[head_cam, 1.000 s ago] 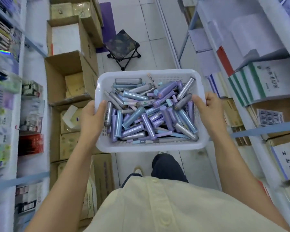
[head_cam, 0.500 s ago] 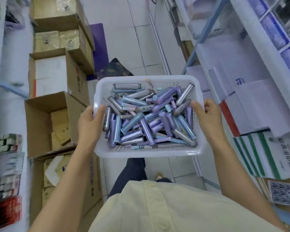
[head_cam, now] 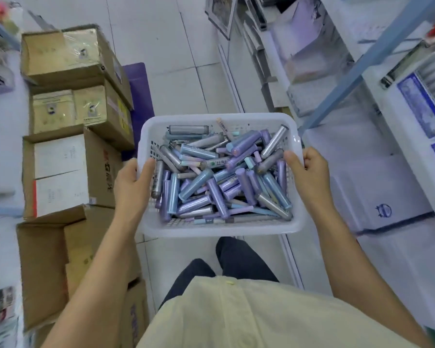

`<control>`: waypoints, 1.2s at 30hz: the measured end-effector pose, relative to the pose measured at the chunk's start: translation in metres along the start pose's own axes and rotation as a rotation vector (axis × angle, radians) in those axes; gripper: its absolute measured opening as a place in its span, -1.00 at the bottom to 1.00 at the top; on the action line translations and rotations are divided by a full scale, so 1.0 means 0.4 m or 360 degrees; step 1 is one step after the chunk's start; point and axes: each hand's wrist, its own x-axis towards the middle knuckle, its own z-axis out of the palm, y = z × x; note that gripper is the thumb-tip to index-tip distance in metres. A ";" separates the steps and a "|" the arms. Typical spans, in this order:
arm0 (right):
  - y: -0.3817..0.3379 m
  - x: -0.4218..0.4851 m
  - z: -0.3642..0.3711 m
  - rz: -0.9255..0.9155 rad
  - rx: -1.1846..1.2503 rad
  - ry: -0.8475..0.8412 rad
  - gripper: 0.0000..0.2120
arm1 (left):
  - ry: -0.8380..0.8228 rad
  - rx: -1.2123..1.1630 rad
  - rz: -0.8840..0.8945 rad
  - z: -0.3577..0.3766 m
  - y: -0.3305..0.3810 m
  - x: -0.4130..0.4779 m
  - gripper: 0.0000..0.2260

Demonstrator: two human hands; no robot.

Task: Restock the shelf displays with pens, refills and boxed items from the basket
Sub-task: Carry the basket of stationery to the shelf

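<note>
Carrying is the step in hand: beside the stacked cardboard boxes point(head_cam: 68, 156), the left hand point(head_cam: 133, 182) clamps the white basket point(head_cam: 219, 228) at its left rim, pens point(head_cam: 219, 182) heaped inside, and the right hand point(head_cam: 309, 177) clamps the right rim. Next, I judge, it needs resting by the right shelving point(head_cam: 357, 74), freeing one hand.

Bright, even, diffuse light with a cool violet cast. White shelves point(head_cam: 377, 187) on the right blow out and lose detail. Shadows are soft and faint. Left frame edge smears with motion blur, and wide-angle distortion bends the borders. Basket point(head_cam: 219, 228) at centre is reasonably sharp.
</note>
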 end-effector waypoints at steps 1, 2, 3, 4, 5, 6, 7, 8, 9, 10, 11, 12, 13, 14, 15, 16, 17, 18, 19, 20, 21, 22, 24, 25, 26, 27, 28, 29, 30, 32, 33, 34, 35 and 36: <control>-0.014 0.050 0.012 -0.0002 0.0005 -0.0018 -0.60 | 0.0011 0.0000 -0.0002 0.010 0.015 0.043 -0.56; -0.028 0.098 0.023 -0.0005 0.0009 -0.0028 -0.57 | 0.0015 -0.0012 -0.0013 0.018 0.030 0.085 -0.56; -0.042 0.144 0.034 -0.0010 0.0012 -0.0033 -0.55 | 0.0013 -0.0024 -0.0025 0.025 0.044 0.128 -0.56; -0.056 0.187 0.045 -0.0013 0.0011 -0.0037 -0.54 | 0.0011 -0.0028 -0.0037 0.030 0.059 0.169 -0.55; -0.068 0.228 0.057 -0.0013 0.0006 -0.0041 -0.52 | 0.0009 -0.0026 -0.0045 0.034 0.075 0.209 -0.55; -0.080 0.267 0.069 -0.0004 0.0002 -0.0044 -0.52 | 0.0010 -0.0029 -0.0051 0.039 0.092 0.250 -0.55; -0.091 0.307 0.082 0.0004 0.0008 -0.0047 -0.51 | 0.0012 -0.0035 -0.0049 0.045 0.108 0.292 -0.55; -0.101 0.346 0.096 0.0004 0.0019 -0.0044 -0.51 | 0.0009 -0.0036 -0.0041 0.053 0.122 0.334 -0.56; -0.110 0.384 0.109 0.0004 0.0026 -0.0028 -0.51 | -0.0007 -0.0031 -0.0030 0.063 0.135 0.376 -0.56; -0.118 0.422 0.120 0.0011 0.0028 -0.0008 -0.51 | -0.0028 -0.0030 -0.0024 0.074 0.150 0.418 -0.57; -0.127 0.460 0.129 0.0020 0.0030 0.0008 -0.51 | -0.0042 -0.0039 -0.0025 0.086 0.164 0.459 -0.59; -0.136 0.500 0.137 0.0027 0.0025 0.0024 -0.52 | -0.0051 -0.0048 -0.0028 0.098 0.180 0.501 -0.61; -0.144 0.541 0.143 0.0034 0.0013 0.0041 -0.54 | -0.0065 -0.0053 -0.0034 0.112 0.196 0.542 -0.63; -0.152 0.581 0.148 0.0041 0.0003 0.0050 -0.56 | -0.0080 -0.0057 -0.0048 0.125 0.212 0.581 -0.64; -0.160 0.621 0.152 0.0050 -0.0005 0.0051 -0.59 | -0.0093 -0.0058 -0.0064 0.139 0.229 0.621 -0.65; -0.168 0.661 0.156 0.0062 -0.0012 0.0047 -0.59 | -0.0101 -0.0052 -0.0077 0.154 0.246 0.661 -0.65; -0.174 0.701 0.160 0.0078 -0.0010 0.0042 -0.57 | -0.0104 -0.0043 -0.0084 0.170 0.261 0.701 -0.65; -0.176 0.743 0.165 0.0093 0.0000 0.0039 -0.55 | -0.0105 -0.0035 -0.0079 0.188 0.274 0.744 -0.64; -0.178 0.785 0.170 0.0098 0.0010 0.0041 -0.54 | -0.0105 -0.0019 -0.0062 0.207 0.286 0.786 -0.64; -0.180 0.825 0.176 0.0100 0.0014 0.0040 -0.54 | -0.0104 -0.0003 -0.0043 0.225 0.296 0.826 -0.63; -0.185 0.865 0.182 0.0099 0.0017 0.0033 -0.55 | -0.0099 -0.0002 -0.0035 0.242 0.306 0.865 -0.63; -0.192 0.904 0.189 0.0092 0.0019 0.0037 -0.58 | -0.0093 -0.0013 -0.0029 0.258 0.315 0.904 -0.61; -0.206 0.967 0.201 0.0088 0.0011 0.0058 -0.64 | -0.0099 0.0006 -0.0015 0.282 0.334 0.972 -0.59; -0.215 0.995 0.206 0.0093 0.0009 0.0064 -0.65 | -0.0107 0.0012 -0.0010 0.290 0.344 1.003 -0.58; -0.223 1.020 0.211 0.0100 0.0017 0.0066 -0.65 | -0.0119 0.0009 -0.0004 0.296 0.356 1.033 -0.58; -0.229 1.042 0.215 0.0112 0.0029 0.0072 -0.65 | -0.0135 0.0013 0.0012 0.301 0.369 1.061 -0.57; -0.234 1.063 0.218 0.0124 0.0044 0.0080 -0.64 | -0.0151 0.0026 0.0038 0.305 0.381 1.089 -0.57; -0.237 1.082 0.222 0.0136 0.0065 0.0089 -0.64 | -0.0164 0.0041 0.0067 0.309 0.394 1.116 -0.57; -0.239 1.102 0.227 0.0153 0.0088 0.0104 -0.63 | -0.0182 0.0060 0.0093 0.315 0.407 1.146 -0.57; -0.241 1.137 0.239 0.0185 0.0101 0.0173 -0.61 | -0.0243 0.0105 0.0131 0.334 0.428 1.212 -0.57; -0.240 1.154 0.245 0.0200 0.0094 0.0217 -0.61 | -0.0283 0.0115 0.0147 0.348 0.438 1.249 -0.58; -0.237 1.170 0.251 0.0219 0.0090 0.0269 -0.62 | -0.0328 0.0123 0.0169 0.364 0.448 1.288 -0.59; -0.233 1.185 0.257 0.0240 0.0096 0.0328 -0.61 | -0.0373 0.0142 0.0203 0.383 0.460 1.327 -0.61; -0.228 1.200 0.265 0.0256 0.0110 0.0390 -0.61 | -0.0411 0.0167 0.0243 0.404 0.471 1.367 -0.63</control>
